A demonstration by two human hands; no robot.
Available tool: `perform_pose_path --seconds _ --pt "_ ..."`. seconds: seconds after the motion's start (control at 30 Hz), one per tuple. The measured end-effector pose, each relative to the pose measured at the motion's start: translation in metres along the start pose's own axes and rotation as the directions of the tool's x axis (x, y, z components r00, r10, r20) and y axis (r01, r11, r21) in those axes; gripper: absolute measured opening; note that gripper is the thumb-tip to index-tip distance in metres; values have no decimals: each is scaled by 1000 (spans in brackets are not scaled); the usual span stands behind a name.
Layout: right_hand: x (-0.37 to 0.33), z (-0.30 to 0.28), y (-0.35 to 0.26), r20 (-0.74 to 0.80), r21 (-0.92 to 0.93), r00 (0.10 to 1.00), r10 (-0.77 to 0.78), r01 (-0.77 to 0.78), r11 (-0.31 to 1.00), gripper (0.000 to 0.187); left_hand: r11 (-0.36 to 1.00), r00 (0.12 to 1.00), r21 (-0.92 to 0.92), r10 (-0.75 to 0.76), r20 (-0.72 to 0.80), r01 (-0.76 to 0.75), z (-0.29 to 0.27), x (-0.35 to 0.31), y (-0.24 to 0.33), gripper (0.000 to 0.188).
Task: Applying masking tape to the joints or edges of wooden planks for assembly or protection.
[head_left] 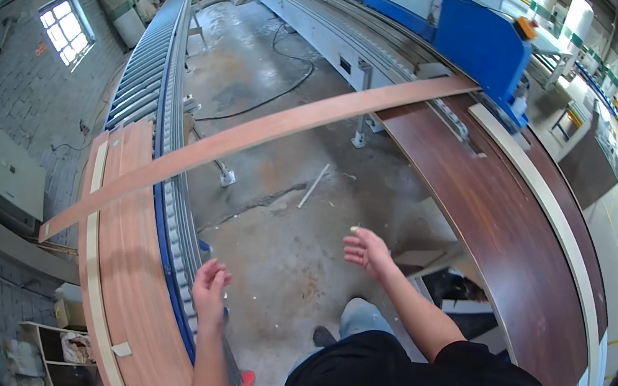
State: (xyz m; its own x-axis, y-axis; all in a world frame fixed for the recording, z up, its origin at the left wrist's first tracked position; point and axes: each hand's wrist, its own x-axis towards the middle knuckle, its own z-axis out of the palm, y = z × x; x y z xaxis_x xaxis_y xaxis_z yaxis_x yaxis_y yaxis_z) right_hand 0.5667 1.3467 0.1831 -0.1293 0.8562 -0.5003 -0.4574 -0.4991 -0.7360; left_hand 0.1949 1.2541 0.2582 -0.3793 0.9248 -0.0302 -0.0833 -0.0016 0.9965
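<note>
L hand (210,290) was loose & empty, couldn't tell if R hand (368,252) held a bit, & the board (278,127), left to upper right, was prob. best kept level w/ both.

You are in a factory workshop that handles wood: a roller conveyor (144,57) runs off ahead on your left, with pinkish boards (131,271) at its near end, and dark brown panels (499,247) lie on your right, near a big blue machine (472,43). A grey control cabinet (12,176) stands by the brick wall (21,88), and your stained concrete floor (263,253) carries a loose black cable (311,72).
</note>
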Motion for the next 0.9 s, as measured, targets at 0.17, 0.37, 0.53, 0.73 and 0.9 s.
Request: perform_pose_path --seconds 0.17,0.37,0.53,0.73,0.9 --pt "154 13 -104 -34 255 994 -107 112 960 61 815 985 -579 -106 -134 9 1 158 -2 8" --pt "302 40 -184 -163 395 970 -182 233 889 73 951 752 -265 -55 -657 -161 -136 297 -31 15" --pt "355 54 -174 -217 338 938 -271 333 880 34 797 594 -585 -546 -591 151 -194 341 -48 47" --pt "329 57 -170 -222 371 919 -324 387 844 30 740 800 -661 -321 -507 -122 -140 419 -46 52" --pt "303 94 -128 -180 340 934 -310 354 871 27 767 721 -619 -331 -609 -170 -241 400 -69 33"
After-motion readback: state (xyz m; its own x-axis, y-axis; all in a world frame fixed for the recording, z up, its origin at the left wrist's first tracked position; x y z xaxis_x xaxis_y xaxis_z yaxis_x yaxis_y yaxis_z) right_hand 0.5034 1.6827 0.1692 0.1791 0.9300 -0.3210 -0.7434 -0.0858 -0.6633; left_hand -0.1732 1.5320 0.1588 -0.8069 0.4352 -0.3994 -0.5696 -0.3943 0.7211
